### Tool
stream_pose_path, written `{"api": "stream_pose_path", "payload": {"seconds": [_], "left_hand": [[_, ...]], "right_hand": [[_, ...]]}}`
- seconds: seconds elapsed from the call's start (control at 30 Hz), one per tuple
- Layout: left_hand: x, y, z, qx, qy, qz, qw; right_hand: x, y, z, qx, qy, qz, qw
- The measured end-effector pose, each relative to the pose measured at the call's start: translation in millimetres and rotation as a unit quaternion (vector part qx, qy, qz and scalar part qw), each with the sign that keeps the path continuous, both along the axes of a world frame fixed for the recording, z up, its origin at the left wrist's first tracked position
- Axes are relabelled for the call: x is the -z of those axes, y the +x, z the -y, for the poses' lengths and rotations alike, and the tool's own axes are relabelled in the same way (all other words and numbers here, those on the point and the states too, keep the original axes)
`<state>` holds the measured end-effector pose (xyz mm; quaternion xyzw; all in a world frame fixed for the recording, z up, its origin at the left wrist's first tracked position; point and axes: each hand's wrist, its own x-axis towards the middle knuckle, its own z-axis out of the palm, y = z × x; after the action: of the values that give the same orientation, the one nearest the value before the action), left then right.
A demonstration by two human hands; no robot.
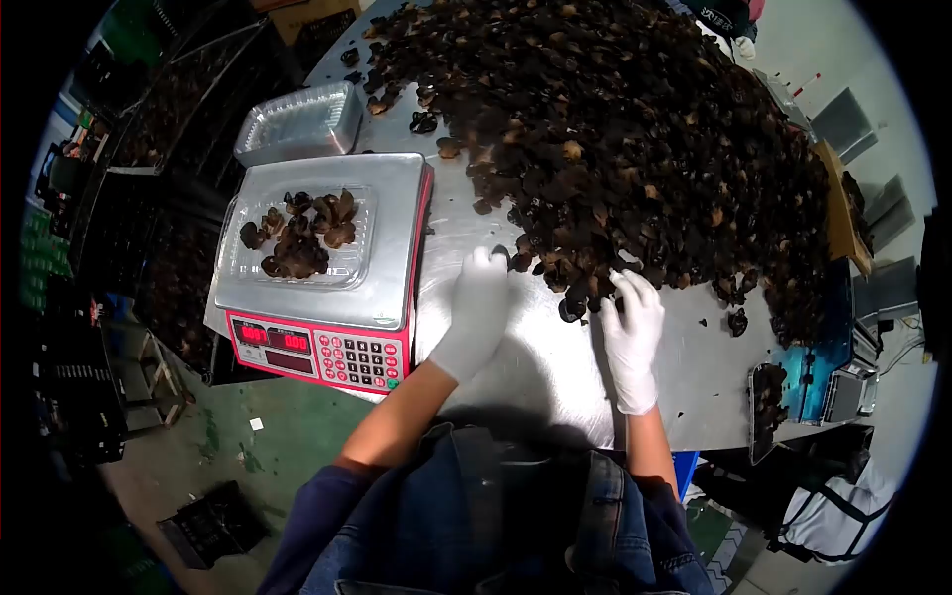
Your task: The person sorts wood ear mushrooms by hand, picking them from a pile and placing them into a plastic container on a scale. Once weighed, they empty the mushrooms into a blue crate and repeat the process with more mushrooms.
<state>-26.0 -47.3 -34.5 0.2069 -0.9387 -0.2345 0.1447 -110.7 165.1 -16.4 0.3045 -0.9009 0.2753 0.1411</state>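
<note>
A big heap of dark dried fungus [635,129] covers the far part of a steel table [535,347]. My left hand [474,312], in a white glove, rests at the heap's near edge with its fingers together, touching loose pieces. My right hand [631,332], also gloved, reaches into the edge of the heap with fingers spread around a few pieces. A red and silver scale [322,327] stands to the left. On it sits a clear plastic tray [238,263] partly filled with fungus [302,233].
A stack of empty clear trays [297,124] lies behind the scale. Another tray with fungus [769,397] and a second scale [843,387] sit at the table's right end. Black crates [213,526] are on the green floor to the left.
</note>
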Motion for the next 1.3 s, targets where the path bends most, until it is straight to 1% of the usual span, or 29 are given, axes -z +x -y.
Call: {"api": "stream_pose_path", "payload": {"seconds": [0.03,0.1,0.13,0.17,0.23,0.27,0.3,0.37,0.43,0.5,0.53,0.63,0.67,0.7,0.77,0.8,0.83,0.87,0.9,0.93,0.97,1.03,1.07,1.1,1.17,1.2,1.23,1.27,1.3], "left_hand": [[-10,9,-6,0.001,-0.003,0.001,1.0],[-21,26,-18,0.063,-0.014,0.061,0.996],[-14,37,-22,0.129,-0.003,0.021,0.991],[-16,40,-26,0.131,-0.005,0.022,0.991],[-23,39,-32,0.177,0.101,0.053,0.977],[-19,31,-33,0.147,0.078,0.011,0.986],[-17,19,-31,0.149,0.079,0.01,0.986],[-25,-16,-23,0.074,0.057,-0.082,0.992],[-22,-53,-15,0.031,-0.067,-0.142,0.987],[-28,-89,-13,-0.034,-0.045,0.005,0.998],[-32,-101,-12,-0.051,-0.04,0.042,0.997],[-34,-121,-10,-0.06,-0.063,-0.003,0.996],[-30,-129,-7,-0.059,-0.054,-0.041,0.996],[-26,-136,-3,-0.061,-0.057,-0.045,0.995],[-16,-147,3,0.013,-0.023,-0.028,0.999],[-9,-150,7,0.009,-0.038,-0.066,0.997],[-12,-151,10,0.0,-0.023,-0.121,0.992],[-14,-149,13,-0.01,-0.01,-0.142,0.99],[-14,-145,15,-0.019,0.003,-0.161,0.987],[-23,-135,14,-0.027,0.015,-0.206,0.978],[-33,-121,12,-0.024,0.043,-0.21,0.976],[-43,-83,11,0.033,0.066,-0.253,0.965],[-42,-61,6,0.052,0.071,-0.234,0.968],[-39,-39,0,0.071,0.078,-0.215,0.971],[-32,0,-9,0.109,0.088,-0.075,0.987],[-27,14,-14,0.11,0.087,-0.074,0.987],[-22,25,-17,0.138,0.078,-0.031,0.987],[-20,32,-19,0.164,0.069,0.012,0.984],[-21,35,-20,0.164,0.068,0.012,0.984]], "right_hand": [[-4,1,12,-0.014,0.008,0.011,1.0],[-7,10,32,-0.001,0.075,0.011,0.997],[7,11,31,-0.021,0.103,0.013,0.994],[18,16,28,-0.046,0.111,0.014,0.993],[28,31,16,-0.084,0.13,0.004,0.988],[23,38,10,-0.083,0.138,0.002,0.987],[17,43,3,-0.081,0.13,-0.006,0.988],[14,42,-10,-0.069,0.076,0.027,0.994],[4,34,-10,-0.043,0.048,0.002,0.998],[-3,14,-3,-0.016,0.008,0.01,1.0],[-3,-1,1,-0.007,-0.012,0.001,1.0],[-5,-49,23,0.019,-0.017,-0.014,1.0],[-10,-60,33,0.023,-0.006,0.001,1.0],[-14,-69,44,0.028,0.005,0.016,0.999],[-6,-80,61,0.046,0.051,0.026,0.997],[-4,-80,63,0.036,0.059,0.023,0.997],[-2,-80,63,0.027,0.069,0.019,0.997],[1,-81,59,0.001,0.061,0.022,0.998],[4,-75,52,-0.021,0.027,-0.001,0.999],[9,-68,43,-0.049,0.017,-0.001,0.999],[15,-60,32,-0.077,0.007,-0.001,0.997],[12,-34,11,-0.08,-0.007,0.033,0.996],[4,-24,5,-0.051,-0.046,0.114,0.991],[-4,-27,4,-0.05,-0.043,0.116,0.991],[-17,-41,8,-0.012,-0.115,0.038,0.993],[-21,-57,16,-0.024,-0.113,-0.02,0.993],[-23,-72,22,0.001,-0.054,-0.055,0.997],[-18,-88,32,0.038,-0.014,-0.045,0.998],[-22,-101,44,0.056,0.002,-0.041,0.998]]}}
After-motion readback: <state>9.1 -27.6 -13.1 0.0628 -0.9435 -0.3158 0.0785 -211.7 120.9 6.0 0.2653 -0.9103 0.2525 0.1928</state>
